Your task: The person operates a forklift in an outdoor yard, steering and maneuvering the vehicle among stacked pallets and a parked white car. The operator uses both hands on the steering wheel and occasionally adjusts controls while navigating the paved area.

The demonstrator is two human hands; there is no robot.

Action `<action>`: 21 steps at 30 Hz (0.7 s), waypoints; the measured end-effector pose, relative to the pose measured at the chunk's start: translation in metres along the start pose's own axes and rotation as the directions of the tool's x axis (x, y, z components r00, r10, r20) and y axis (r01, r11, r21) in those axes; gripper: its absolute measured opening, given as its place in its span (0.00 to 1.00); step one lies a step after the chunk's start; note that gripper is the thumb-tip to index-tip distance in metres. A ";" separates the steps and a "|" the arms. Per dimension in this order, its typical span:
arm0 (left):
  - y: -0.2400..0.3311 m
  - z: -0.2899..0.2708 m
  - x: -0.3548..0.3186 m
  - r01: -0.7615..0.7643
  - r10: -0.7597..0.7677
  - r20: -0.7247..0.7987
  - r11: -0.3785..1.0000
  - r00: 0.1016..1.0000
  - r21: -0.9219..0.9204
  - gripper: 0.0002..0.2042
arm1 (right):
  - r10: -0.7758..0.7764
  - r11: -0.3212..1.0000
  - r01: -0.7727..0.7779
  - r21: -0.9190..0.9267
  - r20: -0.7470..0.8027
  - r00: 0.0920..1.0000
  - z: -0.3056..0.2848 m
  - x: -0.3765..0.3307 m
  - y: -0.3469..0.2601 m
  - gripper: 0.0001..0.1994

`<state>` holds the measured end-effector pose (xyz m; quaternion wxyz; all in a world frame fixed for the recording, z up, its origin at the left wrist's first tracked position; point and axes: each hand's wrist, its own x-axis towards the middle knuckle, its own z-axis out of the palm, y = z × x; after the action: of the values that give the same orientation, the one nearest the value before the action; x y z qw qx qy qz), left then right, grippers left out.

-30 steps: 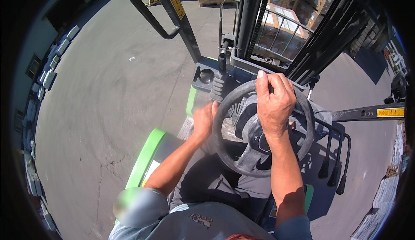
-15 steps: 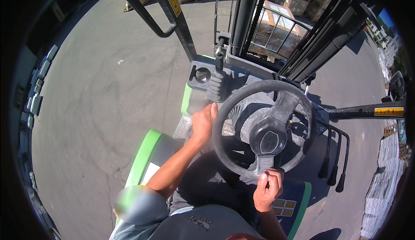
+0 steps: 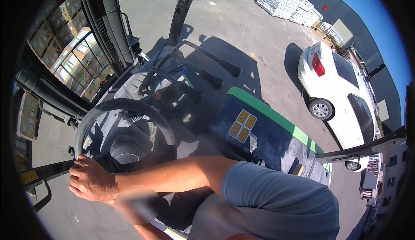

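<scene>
A dark steering wheel [image 3: 123, 104] of a forklift is at the left. My right hand [image 3: 91, 180] is curled round its left part, knuckles up, and the bare right forearm crosses in front of the wheel's lower side. The wheel's round hub [image 3: 125, 154] shows just above that forearm. My left forearm [image 3: 149, 230] comes up from the lower edge beneath the right one. A blurred patch and the right arm cover nearly all of my left hand, so its fingers are hidden. Beyond the wheel stand bent control levers with black grips [image 3: 212, 80].
The dark mast [image 3: 106, 19] rises at upper left, with wooden crates [image 3: 56, 28] behind it. A green-edged side panel [image 3: 276, 119] lies to the right. Outside it, a white car [image 3: 337, 84] is parked on grey pavement. White stacked slabs [image 3: 281, 0] stand farther off.
The view has swung to the right, bringing the car in. My right hand has gone from the wheel's near side to its left part. My left hand, visible before near a lever, is now hidden.
</scene>
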<state>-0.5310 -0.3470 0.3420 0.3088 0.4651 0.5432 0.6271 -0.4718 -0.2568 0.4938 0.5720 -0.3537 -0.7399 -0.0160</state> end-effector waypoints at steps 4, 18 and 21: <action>-0.005 0.006 -0.004 -0.145 0.144 -0.070 0.989 0.987 -0.018 0.27 | -0.032 0.997 0.031 -0.069 -0.008 0.999 -0.009 -0.010 -0.003 0.11; -0.060 -0.063 -0.009 0.125 -0.131 -0.090 0.989 0.987 -0.073 0.27 | -0.138 0.975 0.113 -0.192 -0.121 0.983 -0.059 0.003 -0.016 0.12; -0.074 -0.076 -0.010 0.125 -0.112 -0.129 0.988 0.985 0.093 0.25 | 0.101 0.976 -0.117 -0.185 -0.094 0.990 -0.079 0.000 -0.020 0.11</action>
<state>-0.6063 -0.3696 0.2697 0.2875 0.4073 0.6190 0.6068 -0.4167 -0.3053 0.5290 0.5662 -0.4460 -0.6897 -0.0699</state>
